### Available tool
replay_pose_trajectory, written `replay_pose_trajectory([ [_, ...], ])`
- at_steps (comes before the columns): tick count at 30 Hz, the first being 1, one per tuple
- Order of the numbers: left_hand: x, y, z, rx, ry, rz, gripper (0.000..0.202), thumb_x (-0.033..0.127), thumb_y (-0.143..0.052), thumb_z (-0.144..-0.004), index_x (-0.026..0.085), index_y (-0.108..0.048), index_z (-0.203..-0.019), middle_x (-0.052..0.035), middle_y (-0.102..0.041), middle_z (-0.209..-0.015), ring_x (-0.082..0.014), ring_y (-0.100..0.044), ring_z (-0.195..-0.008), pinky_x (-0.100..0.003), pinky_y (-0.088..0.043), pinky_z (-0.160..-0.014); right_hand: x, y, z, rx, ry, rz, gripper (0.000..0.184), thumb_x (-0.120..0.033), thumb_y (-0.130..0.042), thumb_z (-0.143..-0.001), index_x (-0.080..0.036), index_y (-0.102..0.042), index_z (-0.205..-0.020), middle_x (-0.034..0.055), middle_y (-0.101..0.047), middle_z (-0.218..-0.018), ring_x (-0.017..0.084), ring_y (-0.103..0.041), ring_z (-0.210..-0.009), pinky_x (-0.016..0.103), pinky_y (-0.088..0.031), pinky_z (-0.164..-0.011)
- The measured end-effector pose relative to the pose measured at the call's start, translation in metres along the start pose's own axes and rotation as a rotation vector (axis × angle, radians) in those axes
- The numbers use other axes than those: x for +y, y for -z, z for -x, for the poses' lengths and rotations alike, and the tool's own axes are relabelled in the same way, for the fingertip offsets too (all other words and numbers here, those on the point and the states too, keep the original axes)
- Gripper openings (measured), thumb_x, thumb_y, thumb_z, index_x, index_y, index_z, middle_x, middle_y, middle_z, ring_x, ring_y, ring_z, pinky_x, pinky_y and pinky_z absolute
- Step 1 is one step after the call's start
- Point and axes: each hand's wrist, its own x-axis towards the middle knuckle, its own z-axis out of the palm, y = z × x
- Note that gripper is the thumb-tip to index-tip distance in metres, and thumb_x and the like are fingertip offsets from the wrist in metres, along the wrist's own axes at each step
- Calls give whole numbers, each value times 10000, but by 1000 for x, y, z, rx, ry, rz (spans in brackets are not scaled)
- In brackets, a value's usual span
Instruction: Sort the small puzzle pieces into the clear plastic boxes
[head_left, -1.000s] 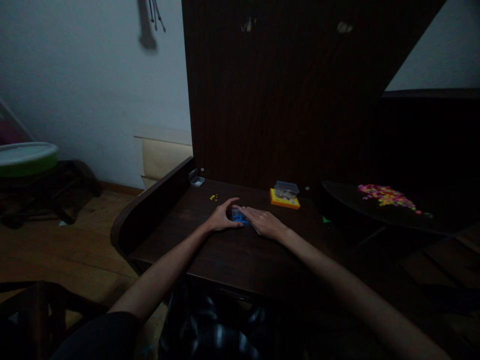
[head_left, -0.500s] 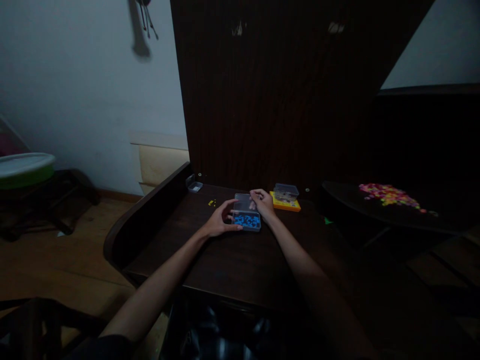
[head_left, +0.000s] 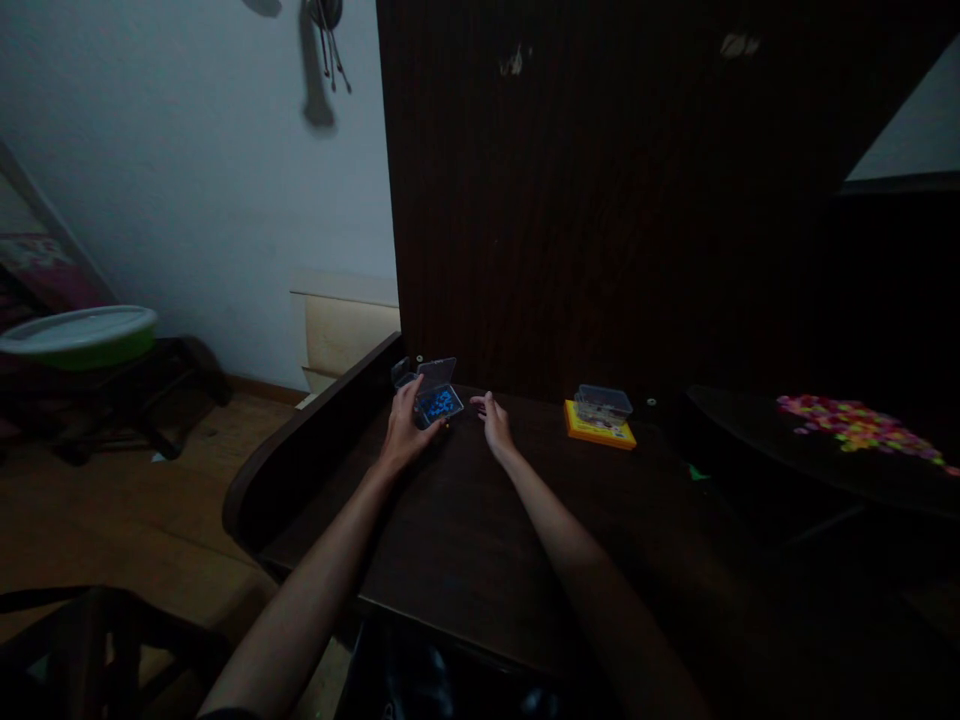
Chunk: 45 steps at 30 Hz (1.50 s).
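Observation:
My left hand (head_left: 406,430) grips a clear plastic box (head_left: 457,411) by its left and near sides, fingers and thumb spread around it. Blue small pieces (head_left: 439,404) lie inside, and the hinged lid (head_left: 438,373) stands raised at the back. Just to the right, my right hand (head_left: 495,428) is held apart from the box, its fingers loosely bent and nothing visible in them. Behind the left hand sits a second small clear box (head_left: 401,374), partly hidden. A tiny yellow bit (head_left: 448,426) shows by my left thumb.
A yellow-orange box (head_left: 600,430) with clear cases (head_left: 604,403) stacked on it lies to the right on the dark desk (head_left: 450,540). Farther right, a dark round surface carries a heap of colourful pieces (head_left: 855,424). The desk's raised side panel (head_left: 315,440) borders the left.
My left hand has carried the box of blue pieces leftward and back, near the small clear box. My right hand has let go of the lid. The view has turned slightly left.

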Motion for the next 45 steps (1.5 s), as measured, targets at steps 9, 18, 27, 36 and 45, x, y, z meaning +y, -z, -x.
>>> replay_pose_trajectory([
  [9, -19, 8, 0, -7, -117, -275, 826, 171, -655, -803, 261, -240, -1511, -131, -399, -1411, -307, -430, -1272, -492, -392, -1078, -4, -42, -8, -75, 39, 180, 631, -568, -191, -975, -166, -667, -1075, 127, -672, -1158, 242, -602, -1125, 403, -433, -1012],
  [18, -25, -4, 0, -92, -225, -399, 835, 52, -582, -828, 302, -199, -1526, -124, -389, -1440, -296, -430, -1266, -509, -433, -1045, -3, -44, -18, -166, 107, 163, 302, -256, -438, -915, -234, -679, -1097, 26, -701, -1133, 170, -630, -1088, 306, -452, -990],
  [27, -18, -10, 0, -196, -338, -447, 800, -42, -468, -810, 264, -266, -1521, -123, -376, -1477, -292, -391, -1296, -494, -423, -1060, 0, -46, -16, -229, 129, 187, 410, -108, -411, -858, -212, -676, -1154, 27, -688, -1175, 153, -616, -1123, 296, -441, -1024],
  [36, -16, -10, 2, -231, -413, -405, 767, -83, -377, -822, 250, -302, -1508, -119, -402, -1471, -262, -387, -1310, -474, -428, -1067, -5, -45, -12, -207, 178, 211, 435, -23, -391, -775, -206, -722, -990, 25, -722, -1063, 164, -651, -1016, 279, -475, -960],
  [45, -13, -6, 7, -248, -409, -459, 796, -96, -379, -802, 252, -294, -1513, -109, -412, -1473, -263, -411, -1295, -468, -455, -1049, -3, -43, -12, -229, 168, 212, 499, 15, -401, -701, -196, -709, -1031, 30, -729, -1017, 171, -661, -985, 277, -489, -937],
])
